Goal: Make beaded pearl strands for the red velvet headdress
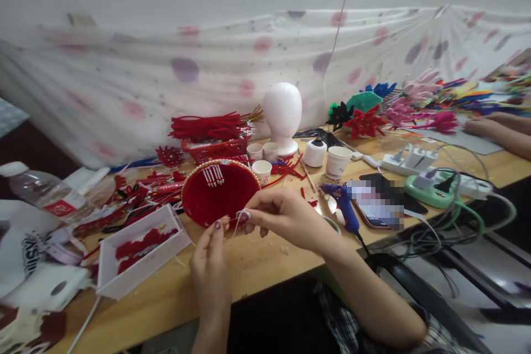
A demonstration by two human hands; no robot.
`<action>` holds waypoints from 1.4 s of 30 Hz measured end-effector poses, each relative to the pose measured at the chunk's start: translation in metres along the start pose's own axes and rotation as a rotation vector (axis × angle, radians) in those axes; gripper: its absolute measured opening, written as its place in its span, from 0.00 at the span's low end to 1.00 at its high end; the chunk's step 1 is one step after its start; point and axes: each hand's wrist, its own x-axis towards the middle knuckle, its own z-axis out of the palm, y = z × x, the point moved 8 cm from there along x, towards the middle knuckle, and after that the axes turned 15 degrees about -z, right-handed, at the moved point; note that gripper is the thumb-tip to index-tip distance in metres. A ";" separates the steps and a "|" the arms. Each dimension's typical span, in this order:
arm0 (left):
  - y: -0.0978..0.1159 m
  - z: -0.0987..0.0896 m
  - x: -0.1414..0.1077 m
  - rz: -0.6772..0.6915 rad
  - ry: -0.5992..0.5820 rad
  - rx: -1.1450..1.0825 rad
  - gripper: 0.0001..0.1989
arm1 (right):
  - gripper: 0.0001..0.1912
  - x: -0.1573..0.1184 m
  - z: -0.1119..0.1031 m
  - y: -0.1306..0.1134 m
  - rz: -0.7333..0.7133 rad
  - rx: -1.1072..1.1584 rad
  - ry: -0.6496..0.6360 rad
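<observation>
My left hand (212,251) is closed in a pinch above the table's front edge, on the end of a short thin red piece that I cannot make out further. Just to its right, my right hand (286,218) pinches a white thread (237,224), which loops and hangs between the two hands. The fingertips almost meet. Right behind them lies a round red velvet headpiece (219,191), tilted with its hollow toward me. Beads edge its rim, and a row of short silvery bead strands shows inside its upper part.
To the left stand a white box (141,271) of red pieces and a plastic bottle (52,193). Behind are paper cups (261,171) and a foam head (282,113). At right lie a blue glue gun (344,204), a phone (375,204), and power strips (431,188) with tangled cables. Another person's hands (493,124) rest farther right.
</observation>
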 end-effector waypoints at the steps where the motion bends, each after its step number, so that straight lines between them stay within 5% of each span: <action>1: 0.002 -0.002 0.002 0.011 0.008 -0.020 0.18 | 0.12 0.000 -0.001 -0.002 0.010 0.012 0.005; 7: 0.011 0.005 -0.013 0.012 -0.165 0.062 0.19 | 0.16 0.008 -0.007 -0.008 -0.027 -0.023 0.026; 13: 0.006 0.019 -0.027 0.019 -0.293 0.200 0.17 | 0.14 0.003 0.008 0.012 0.041 0.068 -0.050; 29: -0.036 0.040 -0.003 -0.181 -0.335 0.077 0.13 | 0.18 -0.007 -0.007 0.081 0.229 0.275 0.063; 42: -0.044 0.051 0.001 -0.235 -0.407 0.064 0.15 | 0.16 -0.011 -0.017 0.092 0.262 0.232 0.145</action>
